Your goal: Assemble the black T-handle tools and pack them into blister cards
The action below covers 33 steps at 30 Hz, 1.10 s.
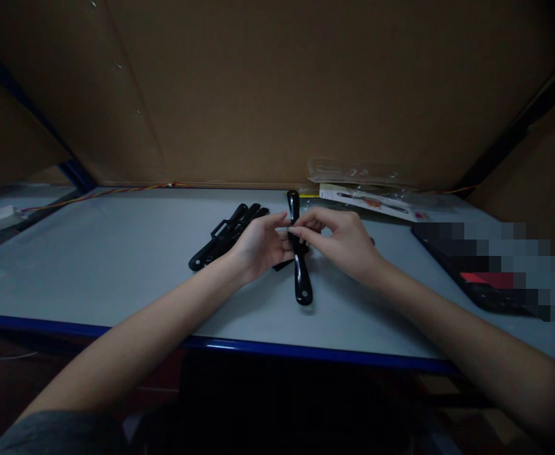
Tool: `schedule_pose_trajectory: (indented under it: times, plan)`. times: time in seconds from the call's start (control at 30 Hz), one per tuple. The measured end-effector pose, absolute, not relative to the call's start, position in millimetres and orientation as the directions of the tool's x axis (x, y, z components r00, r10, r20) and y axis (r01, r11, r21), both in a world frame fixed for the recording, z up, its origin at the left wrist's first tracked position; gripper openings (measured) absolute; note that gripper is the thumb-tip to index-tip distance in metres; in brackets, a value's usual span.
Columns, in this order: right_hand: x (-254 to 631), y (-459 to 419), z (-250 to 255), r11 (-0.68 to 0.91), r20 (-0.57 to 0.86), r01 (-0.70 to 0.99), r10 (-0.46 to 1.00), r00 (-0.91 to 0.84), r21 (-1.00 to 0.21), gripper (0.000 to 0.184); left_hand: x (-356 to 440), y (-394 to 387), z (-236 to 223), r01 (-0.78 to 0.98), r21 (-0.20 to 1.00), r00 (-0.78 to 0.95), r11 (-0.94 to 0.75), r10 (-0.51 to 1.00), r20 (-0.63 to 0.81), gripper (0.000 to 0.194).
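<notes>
A glossy black spokeshave [302,278], with a hole in its near handle end, stands lengthwise in front of me above the table. My left hand [268,243] holds it from the left at its middle, the fingers behind it and the thumb extended along the top. From the right, my right hand [336,237] pinches at the spokeshave's middle with thumb and forefinger. What lies between those fingertips is too small to make out. Just left of my left hand lie several more black spokeshaves [215,246] side by side, partly covered by that hand.
The grey tabletop [116,272] has a blue front edge [268,346]. Clear plastic packaging [357,170] and a printed card [367,201] lie at the back. A dark device with a pixelated surface [490,272] is at the right. A cardboard wall [258,95] rises behind.
</notes>
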State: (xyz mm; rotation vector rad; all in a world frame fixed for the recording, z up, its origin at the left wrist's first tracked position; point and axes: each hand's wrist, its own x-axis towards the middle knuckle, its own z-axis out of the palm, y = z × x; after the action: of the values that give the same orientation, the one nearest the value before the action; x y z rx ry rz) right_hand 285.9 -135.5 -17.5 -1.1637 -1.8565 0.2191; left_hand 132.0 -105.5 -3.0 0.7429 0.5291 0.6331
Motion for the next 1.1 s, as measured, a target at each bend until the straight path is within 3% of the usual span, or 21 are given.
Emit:
schedule_pose_trajectory:
  times: [0.13,0.23,0.5,0.87,1.1]
  plan:
    - [290.3,-130.4,-18.9,0.516,0.519,0.518,0.841,-0.154,-0.682,0.013,130.6,-102.4,-3.5,-0.349,0.749,0.688,0.563,0.697,-0.203,0.018]
    - [293.8,-126.9,-18.8,0.5,0.475,0.503,0.86,-0.187,-0.705,0.015,130.3,-101.3,-3.3,-0.35,0.756,0.677,0.553,0.707,-0.204,0.02]
    - [291.7,-127.7,-16.2,0.556,0.636,0.679,0.754,-0.167,-0.48,0.011,131.1,-103.6,-4.3,-0.335,0.753,0.723,0.567,0.667,-0.18,0.017]
    - [290.5,-128.8,-23.4,0.531,0.577,0.592,0.806,-0.132,-0.606,0.015,128.9,-100.3,-2.4,-0.329,0.766,0.713,0.553,0.677,-0.182,0.014]
    - [296.2,-129.5,-14.7,0.573,0.579,0.697,0.768,-0.274,-0.431,0.017,125.9,-93.9,-4.6,-0.327,0.76,0.663,0.562,0.709,-0.24,0.017]
